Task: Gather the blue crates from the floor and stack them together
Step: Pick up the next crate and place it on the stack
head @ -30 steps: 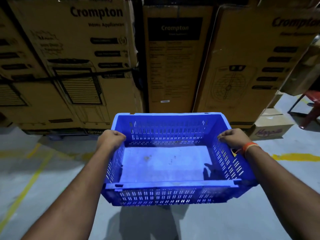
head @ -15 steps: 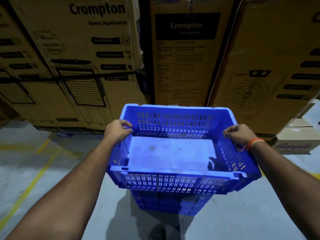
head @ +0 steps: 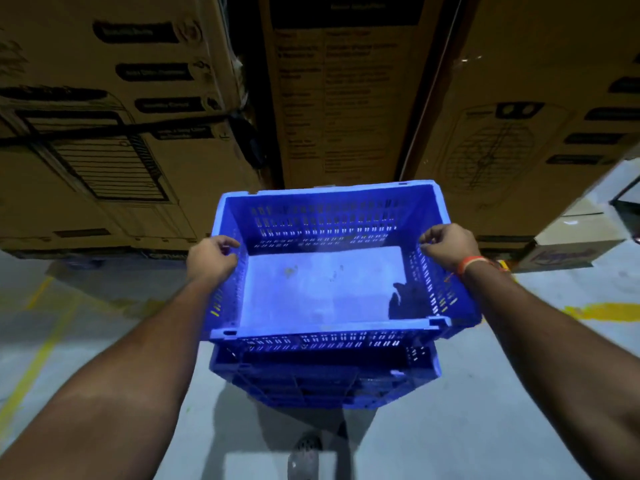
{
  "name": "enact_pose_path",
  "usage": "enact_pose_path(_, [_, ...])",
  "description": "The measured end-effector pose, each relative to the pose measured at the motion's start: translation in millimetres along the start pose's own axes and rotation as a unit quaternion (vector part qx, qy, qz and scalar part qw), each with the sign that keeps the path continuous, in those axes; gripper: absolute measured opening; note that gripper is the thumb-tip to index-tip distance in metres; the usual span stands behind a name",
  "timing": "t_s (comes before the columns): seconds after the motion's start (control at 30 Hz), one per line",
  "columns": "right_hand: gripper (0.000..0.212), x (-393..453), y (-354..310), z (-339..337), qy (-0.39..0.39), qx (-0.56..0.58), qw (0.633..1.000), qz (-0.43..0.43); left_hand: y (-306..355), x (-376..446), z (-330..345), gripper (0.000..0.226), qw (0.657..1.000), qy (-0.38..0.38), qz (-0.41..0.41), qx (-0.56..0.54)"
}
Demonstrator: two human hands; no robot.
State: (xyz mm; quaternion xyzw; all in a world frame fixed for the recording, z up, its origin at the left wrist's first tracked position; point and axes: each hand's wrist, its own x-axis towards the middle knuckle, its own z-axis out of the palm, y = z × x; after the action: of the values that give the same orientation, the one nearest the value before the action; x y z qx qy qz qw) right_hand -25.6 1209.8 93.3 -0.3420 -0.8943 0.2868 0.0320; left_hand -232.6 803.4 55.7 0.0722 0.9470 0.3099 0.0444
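Left hand [head: 212,259]: curled over the left side rim of the upper blue slatted plastic crate [head: 325,289], fingers hooked inward; grip closed on the rim. Right hand [head: 450,247]: likewise closed on the right side rim, an orange wristband [head: 468,263] at the wrist; both forearms extended. Upper crate: empty, pale scuffed floor panel, perforated walls; held level directly above a lower stack of blue plastic crates [head: 325,379], near edges roughly aligned; whether it is already seated or hovering just above cannot be told. Lower stack: standing on the grey concrete floor [head: 104,341], with yellow painted lines [head: 602,311] to either side; a dark shoe [head: 304,455] below. Behind: tall brown printed cardboard cartons [head: 121,116]; a small carton [head: 571,244] at right. Progress, judged: a stack is begun; this crate is at placement, release remaining; no loose crates in view, so the remainder is unknown.
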Motion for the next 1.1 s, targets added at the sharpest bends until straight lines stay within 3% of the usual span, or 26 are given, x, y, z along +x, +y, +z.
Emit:
enact_pose_path(0.2, [0.017, 7.8, 3.3, 1.6, -0.009, -0.037, 0.999, 0.016, 2.2, 11.7, 1.4, 0.024, 0.999, -0.017, 0.027, 0.032])
enact_pose_path(0.4, [0.009, -1.7, -2.4, 6.7, -0.079, -0.042, 0.994, 0.058, 4.7, 29.8, -15.3, 0.026, 0.995, -0.053, 0.027, 0.078])
enact_pose_path(0.6, [0.010, -18.1, 1.3, 13.0, -0.037, -0.010, 0.998, 0.056, 0.4, 33.5, -14.9, 0.023, 0.992, -0.072, 0.048, 0.093])
enact_pose_path(0.8, [0.015, -26.0, -1.4, 12.2, -0.015, 0.004, 0.999, 0.039, -29.9, 17.8, -19.8, 0.040, 0.981, -0.076, 0.145, 0.104])
enact_pose_path(0.97, [0.020, -34.5, -6.0, 14.3, -0.041, -0.024, 0.999, 0.026, -43.3, 9.1, -20.8, 0.031, 0.981, -0.051, 0.144, 0.123])
enact_pose_path(1.1, [0.018, -41.6, -2.1, 21.0, -0.007, -0.054, 0.998, 0.034, -38.3, 14.9, -20.1, 0.031, 0.977, -0.055, 0.132, 0.159])
